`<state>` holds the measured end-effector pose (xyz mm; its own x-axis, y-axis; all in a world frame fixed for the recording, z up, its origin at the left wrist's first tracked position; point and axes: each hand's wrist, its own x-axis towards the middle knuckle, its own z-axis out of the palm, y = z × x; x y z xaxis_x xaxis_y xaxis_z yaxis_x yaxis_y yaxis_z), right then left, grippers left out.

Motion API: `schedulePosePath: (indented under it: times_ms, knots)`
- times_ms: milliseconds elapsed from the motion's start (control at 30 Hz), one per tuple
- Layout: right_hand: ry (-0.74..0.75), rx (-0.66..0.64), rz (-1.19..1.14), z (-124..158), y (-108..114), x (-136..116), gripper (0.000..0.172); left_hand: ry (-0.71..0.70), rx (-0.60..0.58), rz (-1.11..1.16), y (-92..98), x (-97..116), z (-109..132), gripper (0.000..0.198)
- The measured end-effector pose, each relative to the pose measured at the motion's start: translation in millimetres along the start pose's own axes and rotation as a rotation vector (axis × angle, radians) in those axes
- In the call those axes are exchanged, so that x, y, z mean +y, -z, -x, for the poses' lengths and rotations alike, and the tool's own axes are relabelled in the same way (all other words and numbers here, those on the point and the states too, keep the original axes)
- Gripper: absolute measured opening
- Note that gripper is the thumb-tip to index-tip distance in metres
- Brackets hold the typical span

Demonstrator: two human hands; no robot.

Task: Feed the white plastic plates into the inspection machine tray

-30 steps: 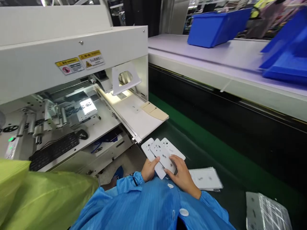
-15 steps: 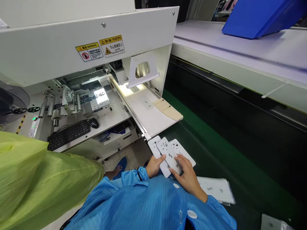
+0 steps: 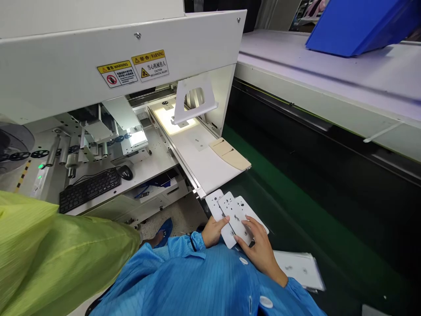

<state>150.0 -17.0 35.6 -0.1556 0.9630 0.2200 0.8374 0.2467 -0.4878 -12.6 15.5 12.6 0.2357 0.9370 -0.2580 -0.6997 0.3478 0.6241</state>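
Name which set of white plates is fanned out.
The plates held between the left hand and right hand: three spread like cards. The other stack lies flat on the belt, right of the right hand.

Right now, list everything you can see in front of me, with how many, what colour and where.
fanned panels: three, white, in the left hand
panel stack: one, white, on the belt right of the hands
belt: one, green, centre
machine: one, white, left
warning labels: two, yellow-white, machine front
tray: one, white, jutting from the machine
keyboard: one, black, machine shelf
mouse: one, black, beside the keyboard
bin: one, blue, top right
co-worker's sleeve: one, yellow-green, lower left
left hand: one, bare, gripping the panels' near end
right hand: one, bare, fingers on the top panel
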Motion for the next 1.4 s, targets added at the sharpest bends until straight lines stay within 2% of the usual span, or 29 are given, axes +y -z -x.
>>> schedulePosePath:
  times_ms: [333,1000,1233,1400]
  knots:
    - [-0.009,-0.012,-0.019,-0.9,-0.5,5.6,0.046,-0.021,-0.029,-0.018,0.0,-4.4,-5.7,0.053]
    - [-0.036,-0.044,-0.047,-3.9,-2.6,0.2,0.046,-0.029,0.057,-0.006,4.3,-6.1,-1.7,0.059]
    - [-0.018,-0.023,-0.023,-13.6,-5.2,2.1,0.048,-0.040,0.105,0.013,10.7,-7.1,-2.4,0.052]
    - [-0.002,0.007,0.012,-32.3,-3.3,1.2,0.045,-0.009,0.141,0.020,15.1,-3.1,-0.6,0.046]
